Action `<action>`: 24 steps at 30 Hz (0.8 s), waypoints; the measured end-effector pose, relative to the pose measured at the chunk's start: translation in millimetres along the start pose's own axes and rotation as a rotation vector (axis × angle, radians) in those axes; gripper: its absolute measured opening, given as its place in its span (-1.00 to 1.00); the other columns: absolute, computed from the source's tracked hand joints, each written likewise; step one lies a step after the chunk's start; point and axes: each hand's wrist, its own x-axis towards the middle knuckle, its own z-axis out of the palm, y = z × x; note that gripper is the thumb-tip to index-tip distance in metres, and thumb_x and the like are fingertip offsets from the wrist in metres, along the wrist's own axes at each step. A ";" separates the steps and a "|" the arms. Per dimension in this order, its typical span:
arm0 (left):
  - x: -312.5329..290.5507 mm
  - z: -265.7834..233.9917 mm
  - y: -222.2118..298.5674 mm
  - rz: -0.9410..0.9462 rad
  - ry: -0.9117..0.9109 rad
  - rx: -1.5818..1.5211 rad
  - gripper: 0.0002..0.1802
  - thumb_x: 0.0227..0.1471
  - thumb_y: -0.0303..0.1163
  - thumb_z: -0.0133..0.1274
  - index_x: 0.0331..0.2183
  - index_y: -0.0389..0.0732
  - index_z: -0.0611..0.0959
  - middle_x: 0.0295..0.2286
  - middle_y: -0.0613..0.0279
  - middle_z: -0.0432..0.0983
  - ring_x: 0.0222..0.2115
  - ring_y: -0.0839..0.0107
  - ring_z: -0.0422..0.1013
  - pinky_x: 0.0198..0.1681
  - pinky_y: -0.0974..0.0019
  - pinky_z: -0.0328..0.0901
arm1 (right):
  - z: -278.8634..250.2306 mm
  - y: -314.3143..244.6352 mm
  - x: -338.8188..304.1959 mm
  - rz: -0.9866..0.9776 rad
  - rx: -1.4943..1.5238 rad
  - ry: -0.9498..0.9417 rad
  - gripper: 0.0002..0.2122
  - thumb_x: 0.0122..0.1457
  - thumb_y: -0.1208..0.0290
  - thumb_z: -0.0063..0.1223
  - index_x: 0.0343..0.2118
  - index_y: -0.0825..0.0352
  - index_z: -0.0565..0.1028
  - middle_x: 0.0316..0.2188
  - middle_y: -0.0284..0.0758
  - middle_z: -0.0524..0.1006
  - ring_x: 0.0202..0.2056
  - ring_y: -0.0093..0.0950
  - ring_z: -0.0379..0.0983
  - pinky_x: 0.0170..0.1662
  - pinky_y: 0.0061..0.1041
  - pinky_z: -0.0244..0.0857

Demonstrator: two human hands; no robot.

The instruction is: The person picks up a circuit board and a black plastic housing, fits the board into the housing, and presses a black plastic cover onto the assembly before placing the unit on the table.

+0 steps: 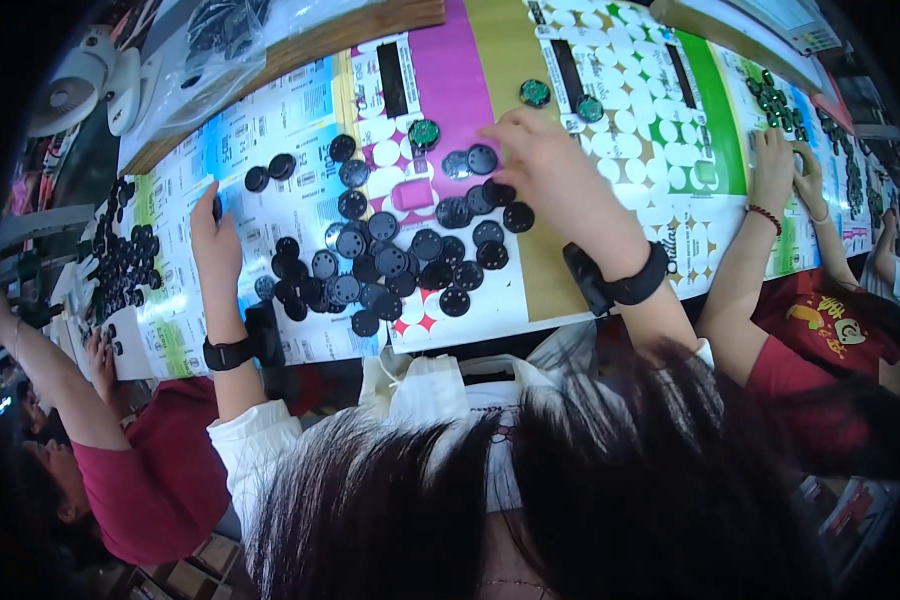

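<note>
On the printed table cover, many round black discs with small holes (pixel 391 262) lie in a loose cluster before me. My left hand (pixel 217 250) is at the cluster's left, closed on a dark disc (pixel 217 207) seen edge-on between thumb and fingers. My right hand (pixel 550 165) reaches over the cluster's upper right. Its fingers are bent and apart, with the thumb close to a black disc (pixel 497 192); its palm side is hidden. Beyond lie three discs with green faces: one green disc (pixel 423 133) left of that hand, two beyond it.
A pink block (pixel 412 194) sits among the discs. A wooden-edged shelf (pixel 350 35) with clear plastic bags borders the far side. Co-workers sit on both sides; a co-worker's hands (pixel 775 165) work at the right near green discs (pixel 775 105). More black discs (pixel 125 255) lie left.
</note>
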 end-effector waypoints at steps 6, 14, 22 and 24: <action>-1.4 15.6 33.4 0.210 0.116 0.565 -0.52 -0.15 -0.55 -0.10 -0.08 -0.20 0.30 -0.07 0.01 0.17 -0.11 0.16 0.17 -0.09 0.30 0.12 | 22.6 4.3 20.5 0.009 -0.087 -0.094 -0.73 -0.22 0.60 0.06 -0.36 0.35 0.37 -0.37 -0.27 0.38 -0.40 -0.29 0.36 -0.32 -0.46 0.24; 42.4 77.9 172.9 0.563 -0.401 0.025 -0.61 -0.29 -0.52 0.06 -0.27 -0.24 0.43 -0.26 0.04 0.33 -0.23 0.12 0.25 -0.26 0.27 0.20 | 8.9 -5.7 11.3 0.027 0.234 0.047 -0.82 -0.20 0.58 0.07 -0.45 0.37 0.42 -0.62 -0.28 0.42 -0.49 -0.42 0.38 -0.44 -0.53 0.24; 38.5 86.1 175.4 0.368 -0.627 0.181 -0.75 -0.31 -0.53 0.07 -0.42 -0.23 0.45 -0.55 0.11 0.40 -0.47 0.15 0.34 -0.42 0.28 0.23 | -42.5 -32.7 -29.1 0.062 0.417 0.283 -0.87 -0.20 0.60 0.10 -0.49 0.37 0.48 -0.58 -0.35 0.47 -0.58 -0.62 0.36 -0.52 -0.67 0.23; 19.5 77.7 193.6 0.264 -0.595 -0.202 -0.79 -0.22 -0.58 -0.01 -0.40 -0.30 0.41 -0.51 0.26 0.39 -0.58 0.41 0.35 -0.53 0.39 0.21 | -43.8 -39.8 -32.8 0.079 0.503 0.280 -0.87 -0.20 0.61 0.10 -0.50 0.38 0.48 -0.57 -0.35 0.47 -0.58 -0.62 0.37 -0.53 -0.69 0.23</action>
